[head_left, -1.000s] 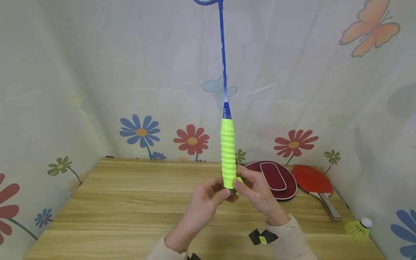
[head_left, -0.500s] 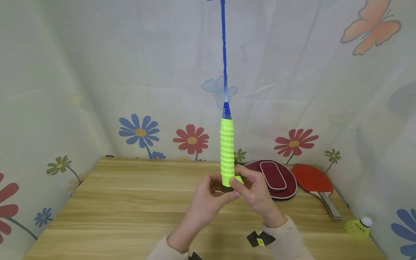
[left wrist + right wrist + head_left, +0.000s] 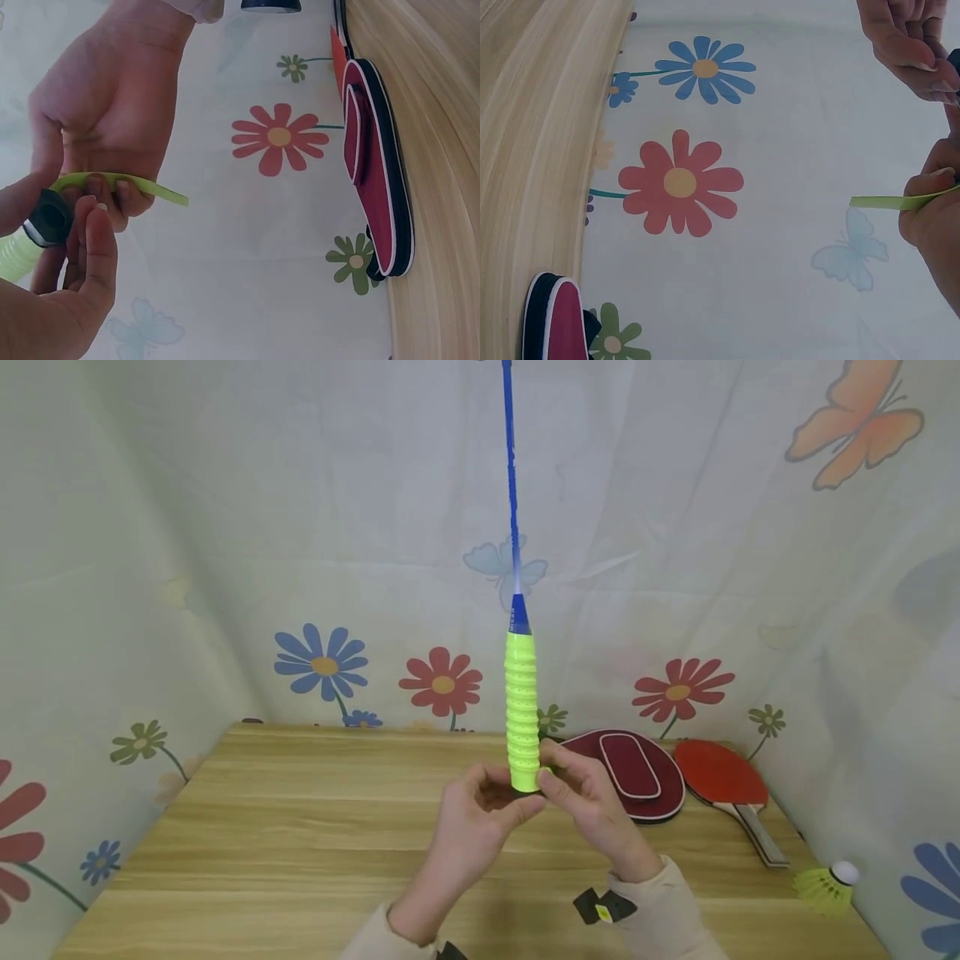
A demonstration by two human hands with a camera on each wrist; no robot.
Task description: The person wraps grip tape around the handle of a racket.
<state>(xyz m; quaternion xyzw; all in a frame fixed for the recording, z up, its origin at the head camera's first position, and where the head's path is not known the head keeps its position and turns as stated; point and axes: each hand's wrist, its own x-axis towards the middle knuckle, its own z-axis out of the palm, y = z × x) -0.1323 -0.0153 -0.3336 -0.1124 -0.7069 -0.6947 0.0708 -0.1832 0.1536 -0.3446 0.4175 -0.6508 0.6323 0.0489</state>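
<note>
A blue badminton racket (image 3: 511,485) stands nearly upright before me, its head almost wholly above the head view. Ribbed neon yellow-green overgrip tape (image 3: 521,710) covers its handle. My left hand (image 3: 468,827) holds the handle's lower end, thumb across the front and fingers curled behind. In the left wrist view the dark butt cap (image 3: 51,217) shows between its thumb and fingers. My right hand (image 3: 592,802) pinches the tape beside the handle's bottom. A loose tail of tape (image 3: 877,202) sticks out past its curled fingers.
On the wooden table (image 3: 315,827), at the back right, lies a dark red paddle case (image 3: 667,777). Right of it are a red table tennis paddle (image 3: 723,777) and a yellow shuttlecock (image 3: 825,891) by the edge. Flowered cloth (image 3: 375,527) hangs behind and at both sides.
The racket's shaft has shifted slightly left and its head has slipped almost out of the top. My left thumb has moved right, off the butt end toward my right thumb.
</note>
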